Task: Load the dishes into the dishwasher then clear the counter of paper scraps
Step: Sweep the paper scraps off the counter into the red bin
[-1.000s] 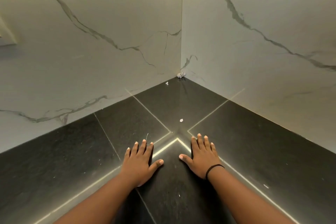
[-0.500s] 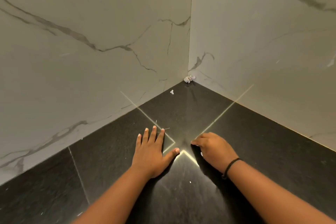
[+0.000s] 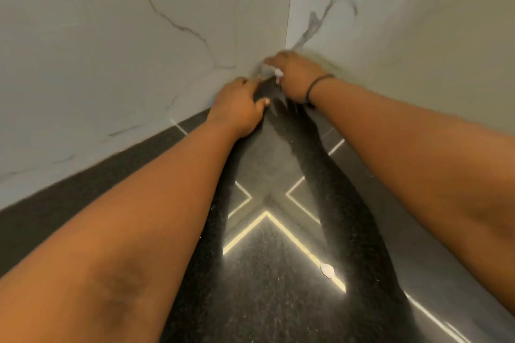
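Both my arms stretch to the far corner of the black stone counter (image 3: 250,301). My right hand (image 3: 296,75), with a black band on its wrist, is curled over a white crumpled paper scrap (image 3: 278,73) that shows under its fingers right at the corner. My left hand (image 3: 238,104) lies beside it at the foot of the left wall, thumb out to the side and fingertips blurred; whether it holds anything is hidden. Another small white paper scrap (image 3: 327,270) lies on the counter near my right forearm. No dishes or dishwasher are in view.
Two white marble walls (image 3: 139,50) meet at the corner and close the counter off at the back and on both sides. Bright light strips (image 3: 266,214) reflect in the polished stone.
Both hands left the counter's middle and reached forward into the corner. The right hand, which had closed over the small scrap near it, now covers the crumpled paper at the corner.
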Available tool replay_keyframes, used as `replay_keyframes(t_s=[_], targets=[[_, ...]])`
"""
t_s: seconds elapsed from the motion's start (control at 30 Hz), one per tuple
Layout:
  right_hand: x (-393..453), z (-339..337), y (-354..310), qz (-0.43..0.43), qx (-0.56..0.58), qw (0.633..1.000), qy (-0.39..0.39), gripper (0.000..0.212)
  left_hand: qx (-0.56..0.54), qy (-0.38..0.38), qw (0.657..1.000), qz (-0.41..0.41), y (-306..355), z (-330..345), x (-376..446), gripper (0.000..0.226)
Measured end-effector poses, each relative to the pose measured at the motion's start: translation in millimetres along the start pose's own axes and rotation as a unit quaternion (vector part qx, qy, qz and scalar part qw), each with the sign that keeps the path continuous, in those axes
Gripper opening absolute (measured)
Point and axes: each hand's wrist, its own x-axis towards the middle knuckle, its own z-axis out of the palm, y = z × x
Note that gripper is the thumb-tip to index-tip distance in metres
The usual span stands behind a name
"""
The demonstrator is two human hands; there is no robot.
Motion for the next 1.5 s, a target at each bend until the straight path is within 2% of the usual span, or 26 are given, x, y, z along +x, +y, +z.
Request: replay_keyframes(t_s=[0.1,0.17,0.37,0.57,0.7,0.77,0.93,1.03,1.17,1.37,1.5], targets=[[24,18,13,0.034,-0.069,0.997,-0.009,0.04,-0.017,0.015,1.0,-0.01,-5,6,12,0.045],[25,24,17,0.049,-0.054,0.997,0.017,0.037,-0.031,0.02,0.999,-0.021,-9,8,14,0.029],[-31,8,10,0.108,0.153,0.981,0.058,0.025,-0.08,0.038,0.995,-0.048,-5,-2,-10,0.018],[-162,-24,-31,0.114,0.234,0.966,-0.003,0.018,-0.1,0.008,0.995,-0.028,10,-23,-96,0.021],[-273,-31,-65,0.097,0.179,0.978,-0.047,0.024,-0.101,-0.013,0.994,-0.034,18,-45,-160,0.03],[-316,-32,-79,0.119,0.167,0.977,-0.058,0.029,-0.093,-0.019,0.995,-0.044,25,-56,-188,0.032],[-342,-33,-99,0.158,0.163,0.971,-0.072,0.03,-0.13,-0.029,0.988,-0.081,47,-80,-252,0.031],[-339,-34,-116,0.149,0.068,0.981,-0.1,0.029,-0.232,-0.014,0.961,-0.147,68,-96,-282,0.032],[-337,-40,-130,0.161,0.001,0.983,-0.084,0.023,-0.407,0.045,0.882,-0.233,99,-117,-311,0.026],[-357,-43,-143,0.123,-0.036,0.986,-0.111,0.025,-0.478,0.071,0.834,-0.266,106,-137,-342,0.022],[-397,-50,-157,0.128,-0.009,0.985,-0.113,0.03,-0.542,0.072,0.772,-0.323,103,-146,-365,0.02]])
